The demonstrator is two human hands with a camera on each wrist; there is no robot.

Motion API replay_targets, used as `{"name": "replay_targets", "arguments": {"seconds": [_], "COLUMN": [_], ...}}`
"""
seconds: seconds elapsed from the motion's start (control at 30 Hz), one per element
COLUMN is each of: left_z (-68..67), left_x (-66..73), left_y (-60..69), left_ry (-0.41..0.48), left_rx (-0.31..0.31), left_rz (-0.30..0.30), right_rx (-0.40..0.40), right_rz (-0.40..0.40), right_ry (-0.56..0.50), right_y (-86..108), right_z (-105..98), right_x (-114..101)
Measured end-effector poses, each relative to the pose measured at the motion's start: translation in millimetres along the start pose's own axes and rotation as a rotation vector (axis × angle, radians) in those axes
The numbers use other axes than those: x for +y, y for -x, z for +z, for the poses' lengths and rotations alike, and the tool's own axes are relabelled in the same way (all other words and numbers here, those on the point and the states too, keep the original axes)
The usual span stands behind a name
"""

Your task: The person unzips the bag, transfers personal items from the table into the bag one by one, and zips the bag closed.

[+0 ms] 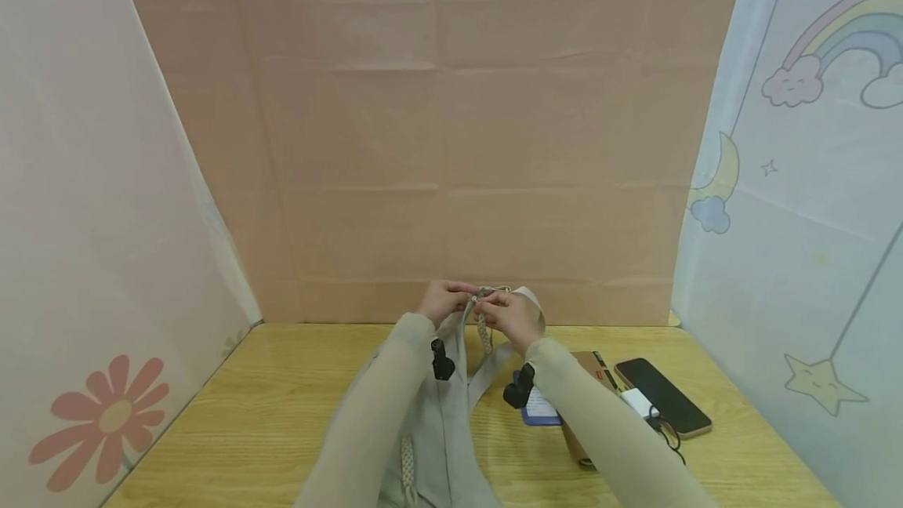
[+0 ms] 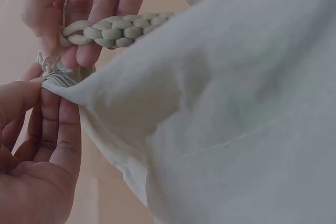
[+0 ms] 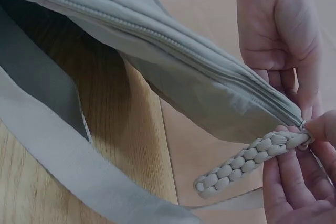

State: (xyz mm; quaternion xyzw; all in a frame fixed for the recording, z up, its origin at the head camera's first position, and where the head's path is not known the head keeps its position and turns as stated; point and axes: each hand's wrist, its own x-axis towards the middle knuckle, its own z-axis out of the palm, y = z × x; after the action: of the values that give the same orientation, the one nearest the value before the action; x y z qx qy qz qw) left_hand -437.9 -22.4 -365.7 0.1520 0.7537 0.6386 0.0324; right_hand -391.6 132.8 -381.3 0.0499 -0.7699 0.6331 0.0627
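Note:
A light grey fabric bag (image 1: 423, 437) hangs from both hands over the wooden table, its strap (image 1: 488, 371) looping to the right. Along its edge runs a zipper (image 3: 173, 43), with the teeth meeting along the part in view. My left hand (image 1: 443, 301) pinches the bag's corner at the zipper's end, as the left wrist view shows closely. Right beside it, my right hand (image 1: 516, 318) pinches the braided cord zipper pull (image 3: 239, 163) near its metal ring. A second braided pull (image 1: 407, 465) dangles lower on the bag.
To the right on the table (image 1: 282, 406) lie a black phone (image 1: 663, 394), a white charger (image 1: 638, 402) with a black cable (image 1: 666, 433), a brown notebook-like item (image 1: 589, 363) and a blue-edged card (image 1: 539, 410), partly behind my right sleeve. Sheets hang at the back and sides.

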Motion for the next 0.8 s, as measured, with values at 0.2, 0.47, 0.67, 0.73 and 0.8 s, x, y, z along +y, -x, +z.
{"name": "replay_targets", "arguments": {"seconds": [0.2, 0.47, 0.67, 0.73, 0.8], "left_z": [0.3, 2.5, 5.3, 5.7, 6.3], "left_x": [3.5, 5.7, 5.8, 6.3, 7.1], "left_y": [1.9, 1.6, -0.4, -0.8, -0.9], "left_ry": [-0.016, -0.027, -0.040, -0.060, -0.081], "left_rx": [0.000, 0.008, 0.016, 0.019, 0.022], "left_rz": [0.011, 0.004, 0.002, 0.002, 0.000], "right_rx": [-0.044, -0.078, -0.068, -0.083, -0.100], "right_rz": [-0.040, -0.120, -0.181, -0.189, -0.190], "right_ry": [0.039, 0.344, 0.489, 0.496, 0.495], "right_y": [-1.6, -0.2, 0.2, -0.1, -0.1], "right_z": [-3.0, -11.8, -15.5, -16.0, -16.5], "right_x": [-0.2, -7.8, -12.6, -13.3, -13.9]}}
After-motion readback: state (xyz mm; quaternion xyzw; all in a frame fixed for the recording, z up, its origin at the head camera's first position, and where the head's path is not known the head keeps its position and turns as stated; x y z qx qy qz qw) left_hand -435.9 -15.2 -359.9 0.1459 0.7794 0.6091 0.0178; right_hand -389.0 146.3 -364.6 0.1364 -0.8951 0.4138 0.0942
